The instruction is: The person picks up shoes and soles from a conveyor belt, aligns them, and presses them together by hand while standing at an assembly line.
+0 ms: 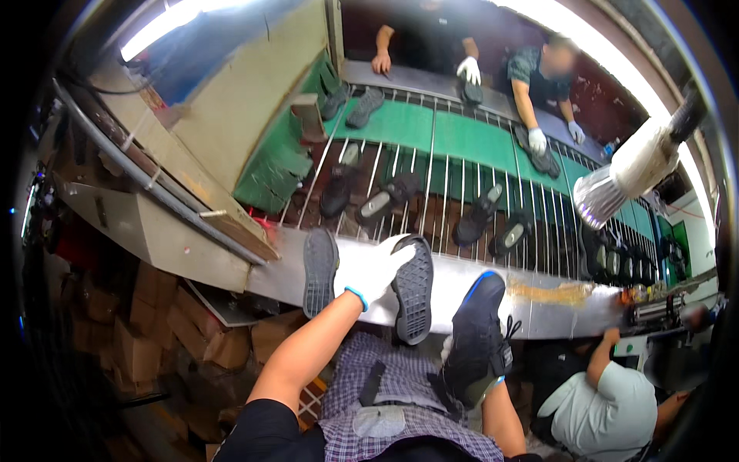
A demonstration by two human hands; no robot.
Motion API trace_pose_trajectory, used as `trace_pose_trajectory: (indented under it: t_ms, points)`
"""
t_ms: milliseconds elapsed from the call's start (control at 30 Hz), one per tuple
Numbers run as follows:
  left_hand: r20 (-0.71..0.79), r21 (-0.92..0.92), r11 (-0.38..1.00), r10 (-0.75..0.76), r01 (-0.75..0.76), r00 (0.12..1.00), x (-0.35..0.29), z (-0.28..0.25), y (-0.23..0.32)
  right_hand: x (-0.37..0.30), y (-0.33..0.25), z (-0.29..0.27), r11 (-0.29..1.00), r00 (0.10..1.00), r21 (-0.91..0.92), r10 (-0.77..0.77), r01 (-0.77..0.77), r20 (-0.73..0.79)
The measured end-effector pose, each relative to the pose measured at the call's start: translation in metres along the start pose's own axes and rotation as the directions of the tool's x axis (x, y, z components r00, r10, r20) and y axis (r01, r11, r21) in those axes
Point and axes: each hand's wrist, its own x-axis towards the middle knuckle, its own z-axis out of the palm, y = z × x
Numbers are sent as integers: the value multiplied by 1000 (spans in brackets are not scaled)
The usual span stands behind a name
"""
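Observation:
My left hand (372, 271), in a white glove with a blue cuff, grips a dark shoe sole (413, 300) near its upper end, with the treaded underside showing. Against the same glove's left side is a second sole (319, 273); whether the hidden fingers touch it, I cannot tell. On the right a black lace-up shoe (475, 327) with a blue edge at its toe is held up by my right hand (446, 348). That hand lies mostly behind the shoe, and only a bit of white glove shows.
Beyond the metal ledge (554, 323), black shoes (389, 196) lie on a rod rack (431, 169). Loose soles (364, 108) rest on the green belt (477, 123) behind. Two people work across it; another sits at right. A lamp-like nozzle (608, 192) hangs upper right. Cardboard boxes (150, 308) stand lower left.

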Motion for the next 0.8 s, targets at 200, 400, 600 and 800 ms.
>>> trace_pose_trajectory:
  t_ms: [200, 400, 600, 800]
  points:
    - [11, -47, 973, -226, 226, 974, -90, 23, -70, 19, 31, -18, 990, 992, -139, 24, -6, 125]
    - [2, 337, 941, 16, -16, 1000, -109, 8, -34, 59, 90, -106, 958, 895, 208, 91, -199, 437]
    - [189, 26, 990, -142, 139, 972, -110, 13, -17, 60, 106, -98, 618, 824, 597, 157, -512, 544]
    - [341, 334, 942, -80, -41, 936, -114, 16, -3, 28, 89, -36, 994, 994, 21, 109, -109, -1]
